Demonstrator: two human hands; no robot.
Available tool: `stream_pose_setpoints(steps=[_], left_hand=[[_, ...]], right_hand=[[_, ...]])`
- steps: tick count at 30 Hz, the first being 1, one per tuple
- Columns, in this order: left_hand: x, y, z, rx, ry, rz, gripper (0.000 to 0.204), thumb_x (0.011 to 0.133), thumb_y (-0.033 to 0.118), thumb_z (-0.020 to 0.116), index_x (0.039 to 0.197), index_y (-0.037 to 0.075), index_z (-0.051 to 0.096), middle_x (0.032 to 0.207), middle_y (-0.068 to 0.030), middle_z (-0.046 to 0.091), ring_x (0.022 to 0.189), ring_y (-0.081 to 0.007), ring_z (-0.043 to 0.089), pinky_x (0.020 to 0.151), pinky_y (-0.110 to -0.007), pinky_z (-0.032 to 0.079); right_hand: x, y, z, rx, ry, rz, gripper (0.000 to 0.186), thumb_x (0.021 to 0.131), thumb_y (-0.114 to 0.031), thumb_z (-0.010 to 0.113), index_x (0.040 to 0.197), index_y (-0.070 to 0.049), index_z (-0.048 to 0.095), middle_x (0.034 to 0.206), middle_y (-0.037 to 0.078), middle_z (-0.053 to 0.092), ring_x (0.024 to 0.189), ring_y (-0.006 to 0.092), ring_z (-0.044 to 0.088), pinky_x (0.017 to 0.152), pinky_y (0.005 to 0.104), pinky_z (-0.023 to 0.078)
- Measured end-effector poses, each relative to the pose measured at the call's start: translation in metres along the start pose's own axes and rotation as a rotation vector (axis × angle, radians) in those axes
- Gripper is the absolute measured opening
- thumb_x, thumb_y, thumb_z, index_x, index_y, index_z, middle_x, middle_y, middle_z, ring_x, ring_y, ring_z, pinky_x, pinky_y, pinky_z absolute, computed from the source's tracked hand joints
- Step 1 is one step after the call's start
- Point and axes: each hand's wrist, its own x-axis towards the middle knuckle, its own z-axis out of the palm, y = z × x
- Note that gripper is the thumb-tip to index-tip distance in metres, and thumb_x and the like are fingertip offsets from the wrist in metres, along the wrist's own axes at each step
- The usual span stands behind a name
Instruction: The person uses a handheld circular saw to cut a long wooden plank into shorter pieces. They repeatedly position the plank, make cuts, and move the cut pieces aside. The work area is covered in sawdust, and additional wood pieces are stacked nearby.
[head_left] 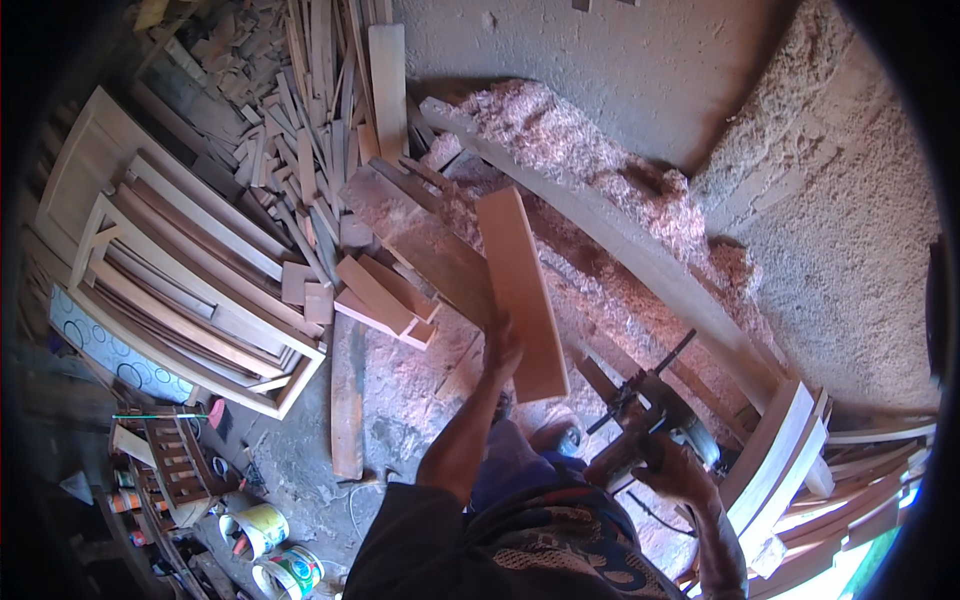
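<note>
My left hand (pixel 503 348) is closed around the edge of a flat, reddish-brown wooden board (pixel 522 300), held up tilted in front of me. Part of the fingers is hidden by the board. On the right, my right hand (pixel 678 472) grips a grey and black hand-held power tool (pixel 655 412). A thin dark rod sticks out from it; its exact kind is hard to make out. Beyond the raised board, a wide plank (pixel 430 245) lies at a slant. Several short cut boards (pixel 385 300) are stacked to the left of it.
A long grey beam (pixel 620 235) runs across, with a heap of wood shavings (pixel 560 125) behind it. Wooden frames (pixel 200 290) lean at the left, scrap wood (pixel 290 120) is piled far left. Two buckets (pixel 262 530) stand lower left. Pale boards (pixel 775 460) lie at the right.
</note>
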Motion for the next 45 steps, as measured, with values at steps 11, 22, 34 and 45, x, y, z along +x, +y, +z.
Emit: stream_pose_setpoints(steps=[11, 22, 34, 45], left_hand=[[-0.032, 0.158, 0.132, 1.113, 0.002, -0.253, 0.140, 0.068, 0.059, 0.087, 0.164, -0.001, 0.005, 0.171, -0.0252, 0.006, 0.150, -0.0492, 0.028, 0.111, -0.067, 0.039], [-0.024, 0.093, 0.026, 0.001, -0.070, -0.151, 0.112, 0.075, 0.025, 0.084, 0.162, -0.001, 0.020, 0.160, -0.0249, 0.034, 0.138, -0.0367, 0.050, 0.113, -0.042, 0.044], [-0.058, 0.074, 0.103, 0.287, 0.455, -0.148, 0.092, 0.071, 0.026, 0.090, 0.143, 0.005, 0.037, 0.118, -0.0182, 0.064, 0.106, -0.0334, 0.067, 0.087, -0.045, 0.057], [-0.014, 0.096, 0.106, 0.223, 0.546, -0.238, 0.109, 0.071, 0.034, 0.089, 0.152, -0.004, 0.027, 0.137, -0.0298, 0.055, 0.123, -0.0441, 0.060, 0.104, -0.049, 0.051]], right_hand=[[-0.004, 0.014, -0.025, -0.155, -0.061, 0.067, 0.056, 0.081, -0.039, 0.082, 0.123, -0.007, 0.063, 0.104, 0.022, 0.075, 0.099, 0.0406, 0.073, 0.085, 0.0495, 0.058], [0.002, 0.036, -0.051, -0.069, -0.125, -0.005, 0.058, 0.079, -0.033, 0.085, 0.126, -0.006, 0.063, 0.108, 0.022, 0.075, 0.104, 0.0393, 0.073, 0.088, 0.0474, 0.059], [0.004, 0.070, -0.054, 0.204, 0.006, 0.006, 0.051, 0.076, -0.014, 0.083, 0.124, -0.006, 0.068, 0.104, 0.008, 0.077, 0.094, 0.0185, 0.071, 0.081, 0.0383, 0.056], [-0.041, 0.017, -0.071, 0.310, 0.242, 0.124, 0.058, 0.073, -0.017, 0.079, 0.127, 0.000, 0.067, 0.098, 0.007, 0.073, 0.084, 0.0148, 0.065, 0.074, 0.0316, 0.053]])
